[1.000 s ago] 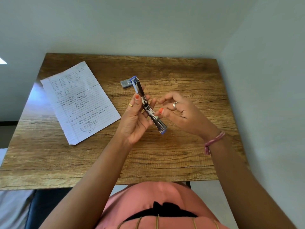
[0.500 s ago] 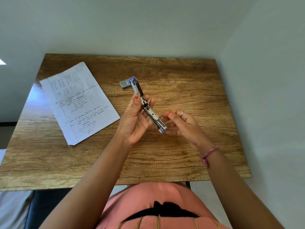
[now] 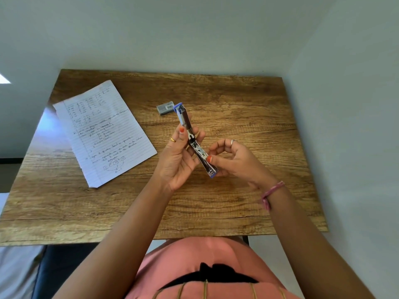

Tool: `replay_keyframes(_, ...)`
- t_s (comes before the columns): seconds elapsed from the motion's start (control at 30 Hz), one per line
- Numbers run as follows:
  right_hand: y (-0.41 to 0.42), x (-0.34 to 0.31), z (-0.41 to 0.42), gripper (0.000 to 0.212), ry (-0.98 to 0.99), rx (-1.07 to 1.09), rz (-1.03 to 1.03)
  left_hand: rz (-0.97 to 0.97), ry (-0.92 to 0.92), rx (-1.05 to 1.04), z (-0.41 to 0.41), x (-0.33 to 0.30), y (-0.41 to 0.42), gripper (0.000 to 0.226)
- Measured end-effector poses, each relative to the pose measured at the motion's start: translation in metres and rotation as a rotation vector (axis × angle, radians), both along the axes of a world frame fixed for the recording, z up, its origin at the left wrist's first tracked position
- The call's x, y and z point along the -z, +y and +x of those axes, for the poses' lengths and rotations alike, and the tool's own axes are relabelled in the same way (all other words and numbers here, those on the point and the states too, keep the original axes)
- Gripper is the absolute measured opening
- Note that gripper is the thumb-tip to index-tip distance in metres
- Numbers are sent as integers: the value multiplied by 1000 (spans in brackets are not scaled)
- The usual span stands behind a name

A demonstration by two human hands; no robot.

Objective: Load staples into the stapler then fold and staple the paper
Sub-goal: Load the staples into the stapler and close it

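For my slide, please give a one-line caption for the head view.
Left hand holds opened stapler; right hand pinches its lower half.

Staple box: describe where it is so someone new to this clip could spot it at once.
On the wooden table, look past the lined paper toward the far middle. The staple box lies flat there, just left of the raised stapler tip. It is small, grey and barcoded, and no hand touches it.

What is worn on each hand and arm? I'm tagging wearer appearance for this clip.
Both arms are bare, no sleeves. Left hand: gold ring, orange nail polish. Right hand: silver ring, orange nail polish, and a pink braided wristband.
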State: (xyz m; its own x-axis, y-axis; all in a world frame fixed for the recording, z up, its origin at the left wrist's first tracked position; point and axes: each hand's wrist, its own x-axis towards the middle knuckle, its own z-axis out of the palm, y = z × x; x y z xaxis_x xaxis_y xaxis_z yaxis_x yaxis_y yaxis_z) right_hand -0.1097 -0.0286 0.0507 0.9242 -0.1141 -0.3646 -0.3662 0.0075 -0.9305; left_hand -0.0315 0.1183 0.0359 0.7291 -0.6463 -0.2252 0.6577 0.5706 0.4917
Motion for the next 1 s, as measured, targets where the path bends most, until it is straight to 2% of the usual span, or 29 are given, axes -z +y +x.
replay_keyframes(0.13,-10,4,-3,17,65,68,220,-24,25,-35,1,1,1,14)
replay_keyframes(0.33,-13,26,-15,28,62,149,471,-78,48,-81,4,8,1,19)
replay_keyframes(0.43,-6,37,-24,40,36,74,518,-101,82,-128,3,10,-1,18)
replay_keyframes(0.57,5,45,-25,61,-51,96,422,-74,120,-188,-2,12,-8,14)
replay_keyframes(0.73,4,46,-18,46,-107,357,463,90,87,-218,-8,17,-14,10)
replay_keyframes(1.0,-5,52,-10,38,-190,480,540,307,52,-233,-24,30,-27,15)
